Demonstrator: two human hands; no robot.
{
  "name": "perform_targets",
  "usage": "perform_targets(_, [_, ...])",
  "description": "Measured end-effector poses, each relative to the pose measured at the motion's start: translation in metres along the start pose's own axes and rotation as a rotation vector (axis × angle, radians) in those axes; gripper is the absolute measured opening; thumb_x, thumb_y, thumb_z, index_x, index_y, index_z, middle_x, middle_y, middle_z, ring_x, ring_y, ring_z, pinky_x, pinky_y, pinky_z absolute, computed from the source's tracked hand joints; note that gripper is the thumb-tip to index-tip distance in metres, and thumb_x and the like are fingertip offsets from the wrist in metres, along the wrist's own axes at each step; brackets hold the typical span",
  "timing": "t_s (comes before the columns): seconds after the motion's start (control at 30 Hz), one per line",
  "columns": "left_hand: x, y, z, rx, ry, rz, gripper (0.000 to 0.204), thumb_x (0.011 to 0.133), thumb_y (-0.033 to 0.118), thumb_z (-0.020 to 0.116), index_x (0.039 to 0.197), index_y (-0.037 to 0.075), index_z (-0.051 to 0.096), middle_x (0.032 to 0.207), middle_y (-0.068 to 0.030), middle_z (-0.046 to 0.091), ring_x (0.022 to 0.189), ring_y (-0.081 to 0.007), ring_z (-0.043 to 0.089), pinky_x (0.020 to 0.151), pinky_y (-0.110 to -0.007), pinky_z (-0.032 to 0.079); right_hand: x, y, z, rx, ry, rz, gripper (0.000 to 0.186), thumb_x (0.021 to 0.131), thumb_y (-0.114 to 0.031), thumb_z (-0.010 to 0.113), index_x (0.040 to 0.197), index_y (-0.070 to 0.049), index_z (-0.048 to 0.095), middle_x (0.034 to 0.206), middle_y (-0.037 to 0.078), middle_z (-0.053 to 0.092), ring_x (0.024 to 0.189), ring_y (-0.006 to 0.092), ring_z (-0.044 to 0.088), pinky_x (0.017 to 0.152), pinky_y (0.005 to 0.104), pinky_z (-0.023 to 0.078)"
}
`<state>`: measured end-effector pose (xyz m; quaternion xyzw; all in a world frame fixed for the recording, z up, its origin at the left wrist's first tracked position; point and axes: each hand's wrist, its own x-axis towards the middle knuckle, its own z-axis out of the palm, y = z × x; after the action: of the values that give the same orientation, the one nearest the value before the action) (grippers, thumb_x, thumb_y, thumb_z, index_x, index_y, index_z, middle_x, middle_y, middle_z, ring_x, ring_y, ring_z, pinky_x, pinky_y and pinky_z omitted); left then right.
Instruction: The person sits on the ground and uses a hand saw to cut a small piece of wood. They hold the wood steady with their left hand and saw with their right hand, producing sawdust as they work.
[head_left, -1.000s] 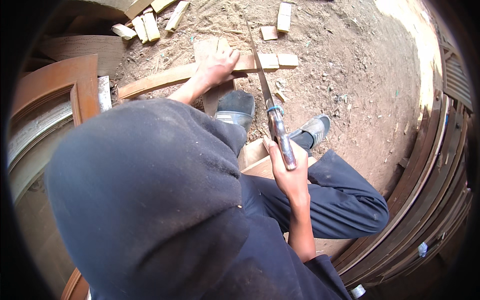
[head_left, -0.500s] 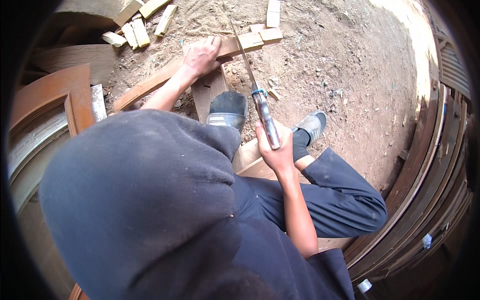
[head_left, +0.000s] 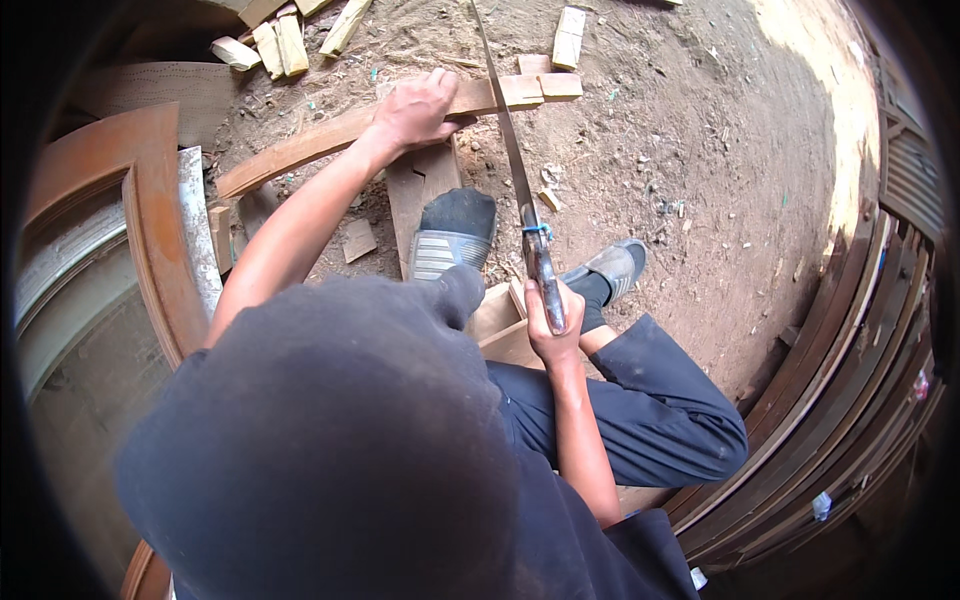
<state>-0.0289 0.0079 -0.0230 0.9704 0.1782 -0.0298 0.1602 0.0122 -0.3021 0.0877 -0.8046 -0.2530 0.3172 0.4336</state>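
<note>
A handsaw [head_left: 513, 150] lies across a long wooden strip [head_left: 310, 145] near its right end, its thin blade pointing away from me. My right hand [head_left: 556, 320] is closed around the saw's dark, mottled handle, which has blue binding where it meets the blade. My left hand [head_left: 415, 112] presses down on the strip just left of the blade, fingers curled over it. Beneath that hand, a wooden support board [head_left: 408, 195] carries the strip. My sandalled foot [head_left: 452, 240] is on that board. At the strip's right end sits a short wood piece [head_left: 561, 87].
Wood offcuts [head_left: 290, 45] lie at the far left, and a pale block [head_left: 569, 38] lies beyond the strip. A brown panelled wooden frame [head_left: 150, 200] stands at left. Long stacked boards [head_left: 800, 370] line the right side. Bare dirt ground [head_left: 690, 150] spreads ahead.
My right hand has drawn the saw back toward me, the blade still crossing the strip. My left hand stays on the strip. The whole view has shifted slightly.
</note>
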Motion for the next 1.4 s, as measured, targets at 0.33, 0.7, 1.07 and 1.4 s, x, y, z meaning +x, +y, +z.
perform_targets(0.33, [-0.001,0.0,-0.001,-0.032,0.053,0.069,0.041,0.071,0.021,0.074,0.093,0.001,0.046,0.09,-0.0138,0.053,0.089,-0.0281,0.058,0.076,-0.037,0.05,0.03,-0.013,0.016,0.022,-0.01,-0.002,0.013,0.083,0.0,0.06,0.071,0.002,0.055,0.055,0.012,0.053,0.046,0.0163,0.05,0.046,0.0326,0.039])
perform_targets(0.7, [0.0,0.002,0.0,-0.037,0.053,0.043,0.043,0.064,0.011,0.073,0.096,0.001,0.046,0.094,-0.0131,0.052,0.092,-0.0283,0.058,0.078,-0.037,0.052,0.053,-0.031,0.029,0.076,0.001,0.095,0.016,0.086,-0.002,0.058,0.071,0.001,0.054,0.053,0.006,0.049,0.047,0.0096,0.046,0.045,0.0296,0.036])
perform_targets(1.07, [0.002,-0.003,0.01,0.001,0.05,0.049,0.041,0.065,0.01,0.072,0.096,0.0,0.047,0.092,-0.013,0.053,0.087,-0.0262,0.058,0.075,-0.035,0.052,0.009,-0.028,0.016,-0.016,-0.007,0.057,0.013,0.084,0.0,0.059,0.072,0.003,0.055,0.055,0.01,0.051,0.048,0.0117,0.046,0.047,0.0309,0.038])
perform_targets(1.4, [0.001,-0.003,0.009,-0.017,0.076,0.05,0.041,0.066,0.011,0.072,0.095,0.001,0.045,0.092,-0.013,0.053,0.088,-0.027,0.058,0.074,-0.035,0.052,-0.015,-0.017,0.02,0.01,0.017,0.072,0.011,0.082,0.002,0.058,0.072,0.003,0.055,0.054,0.012,0.049,0.045,0.0157,0.048,0.046,0.0327,0.038])
